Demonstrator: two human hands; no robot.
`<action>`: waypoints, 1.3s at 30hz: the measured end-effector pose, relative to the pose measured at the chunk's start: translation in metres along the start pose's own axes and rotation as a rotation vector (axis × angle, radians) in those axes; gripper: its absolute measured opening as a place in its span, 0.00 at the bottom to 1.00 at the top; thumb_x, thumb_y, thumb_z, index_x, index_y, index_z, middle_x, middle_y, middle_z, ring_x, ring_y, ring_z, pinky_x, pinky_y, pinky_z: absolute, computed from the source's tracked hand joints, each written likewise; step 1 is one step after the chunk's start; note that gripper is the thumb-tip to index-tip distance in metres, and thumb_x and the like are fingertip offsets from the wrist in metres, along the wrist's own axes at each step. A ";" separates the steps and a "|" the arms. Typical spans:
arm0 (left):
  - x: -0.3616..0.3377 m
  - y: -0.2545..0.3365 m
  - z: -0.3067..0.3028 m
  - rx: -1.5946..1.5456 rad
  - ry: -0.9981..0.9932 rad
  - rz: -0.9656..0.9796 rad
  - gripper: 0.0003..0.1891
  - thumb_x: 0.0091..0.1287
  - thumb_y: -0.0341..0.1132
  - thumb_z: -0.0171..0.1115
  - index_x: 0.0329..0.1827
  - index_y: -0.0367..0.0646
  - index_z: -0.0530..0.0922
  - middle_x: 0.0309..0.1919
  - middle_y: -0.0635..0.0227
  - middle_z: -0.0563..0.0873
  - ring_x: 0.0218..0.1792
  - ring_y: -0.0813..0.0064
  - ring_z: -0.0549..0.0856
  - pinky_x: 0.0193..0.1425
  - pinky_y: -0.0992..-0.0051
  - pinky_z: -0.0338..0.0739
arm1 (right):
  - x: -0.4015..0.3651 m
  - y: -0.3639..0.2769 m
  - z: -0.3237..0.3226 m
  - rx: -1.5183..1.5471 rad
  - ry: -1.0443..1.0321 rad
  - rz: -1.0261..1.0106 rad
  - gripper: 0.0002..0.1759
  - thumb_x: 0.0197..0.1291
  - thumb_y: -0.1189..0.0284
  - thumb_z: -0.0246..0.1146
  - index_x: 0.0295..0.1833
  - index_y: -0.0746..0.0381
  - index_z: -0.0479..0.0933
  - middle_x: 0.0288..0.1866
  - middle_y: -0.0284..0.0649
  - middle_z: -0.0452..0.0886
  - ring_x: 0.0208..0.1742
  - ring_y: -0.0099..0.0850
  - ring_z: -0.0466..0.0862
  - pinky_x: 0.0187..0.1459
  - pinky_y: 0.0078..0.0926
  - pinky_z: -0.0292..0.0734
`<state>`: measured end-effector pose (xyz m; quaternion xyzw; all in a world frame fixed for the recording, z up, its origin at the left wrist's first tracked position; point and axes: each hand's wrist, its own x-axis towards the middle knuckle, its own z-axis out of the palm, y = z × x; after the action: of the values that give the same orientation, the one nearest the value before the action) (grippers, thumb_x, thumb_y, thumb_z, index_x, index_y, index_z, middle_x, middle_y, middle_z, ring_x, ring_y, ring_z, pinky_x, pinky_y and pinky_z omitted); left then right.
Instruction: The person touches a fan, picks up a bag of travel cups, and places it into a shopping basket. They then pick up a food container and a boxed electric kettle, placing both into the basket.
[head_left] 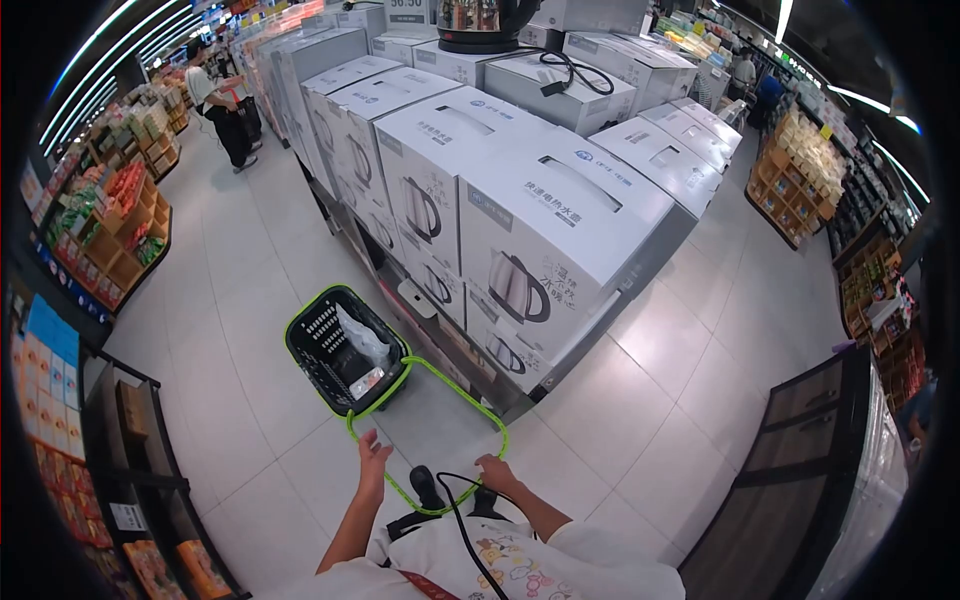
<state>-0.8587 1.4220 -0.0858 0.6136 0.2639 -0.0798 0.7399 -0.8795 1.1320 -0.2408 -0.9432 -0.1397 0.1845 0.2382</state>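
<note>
A black shopping basket (318, 372) with a bright green rim stands on the floor in front of me. Its long green handle (462, 385) is swung out toward my body. Inside the basket are a clear plastic bag (362, 337) and a small white pack (367, 382). My left hand (373, 462) is open beside the handle's left side, fingers apart, with nothing in it. On the other side, my right hand (497, 473) is closed at the handle, its fingers partly hidden. A black cable (458, 515) runs down past it across my shirt.
Stacked white electric kettle boxes (560, 205) rise just ahead, with a display kettle (485, 22) on top. Dark shelving (780, 470) stands at right, stocked shelves (130, 440) at left. Another person (222, 105) stands in the far-left aisle.
</note>
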 end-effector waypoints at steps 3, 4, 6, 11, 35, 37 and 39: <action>-0.007 -0.001 0.009 -0.009 0.047 -0.006 0.32 0.54 0.27 0.55 0.63 0.42 0.54 0.60 0.56 0.60 0.62 0.59 0.61 0.63 0.66 0.58 | -0.003 -0.024 -0.044 0.245 0.102 -0.018 0.11 0.52 0.75 0.54 0.43 0.61 0.73 0.42 0.42 0.75 0.46 0.41 0.74 0.47 0.33 0.70; -0.008 -0.003 0.010 -0.017 0.040 -0.014 0.32 0.54 0.27 0.55 0.63 0.42 0.54 0.60 0.56 0.60 0.62 0.59 0.61 0.63 0.66 0.58 | -0.007 -0.040 -0.068 0.354 0.165 -0.027 0.10 0.54 0.75 0.54 0.43 0.62 0.73 0.42 0.42 0.75 0.45 0.42 0.75 0.46 0.31 0.71; -0.008 -0.010 0.015 0.046 0.039 0.028 0.34 0.53 0.29 0.56 0.64 0.45 0.51 0.61 0.56 0.59 0.62 0.58 0.60 0.62 0.64 0.58 | -0.011 -0.077 -0.117 0.358 0.243 -0.069 0.10 0.54 0.76 0.53 0.43 0.62 0.73 0.42 0.43 0.75 0.44 0.41 0.75 0.46 0.30 0.71; -0.004 0.005 0.042 0.055 -0.026 0.063 0.34 0.54 0.25 0.55 0.64 0.45 0.51 0.61 0.55 0.59 0.62 0.58 0.60 0.63 0.64 0.59 | -0.013 -0.135 -0.223 0.195 0.609 -0.315 0.11 0.53 0.79 0.55 0.44 0.62 0.72 0.41 0.42 0.76 0.43 0.40 0.75 0.44 0.32 0.71; 0.035 0.270 0.165 0.230 -0.198 0.983 0.30 0.59 0.31 0.51 0.66 0.46 0.53 0.61 0.59 0.57 0.64 0.66 0.57 0.64 0.64 0.55 | 0.031 -0.221 -0.393 0.180 1.281 -0.293 0.34 0.66 0.60 0.39 0.69 0.67 0.35 0.70 0.56 0.36 0.71 0.49 0.38 0.67 0.41 0.37; 0.035 0.278 0.168 0.203 -0.190 1.002 0.29 0.57 0.29 0.51 0.64 0.42 0.55 0.58 0.56 0.59 0.62 0.61 0.58 0.65 0.65 0.53 | 0.031 -0.224 -0.394 0.194 1.278 -0.292 0.34 0.66 0.60 0.38 0.69 0.67 0.35 0.70 0.56 0.35 0.71 0.49 0.38 0.67 0.41 0.37; 0.033 0.283 0.171 0.175 -0.182 1.020 0.28 0.56 0.27 0.51 0.62 0.37 0.56 0.56 0.52 0.61 0.61 0.57 0.59 0.66 0.67 0.50 | 0.032 -0.224 -0.393 0.207 1.274 -0.290 0.34 0.66 0.60 0.38 0.69 0.67 0.35 0.70 0.56 0.35 0.71 0.49 0.38 0.67 0.41 0.37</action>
<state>-0.6555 1.3328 0.1618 0.7143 -0.1415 0.2156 0.6506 -0.7271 1.1764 0.1841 -0.8117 -0.0788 -0.4309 0.3863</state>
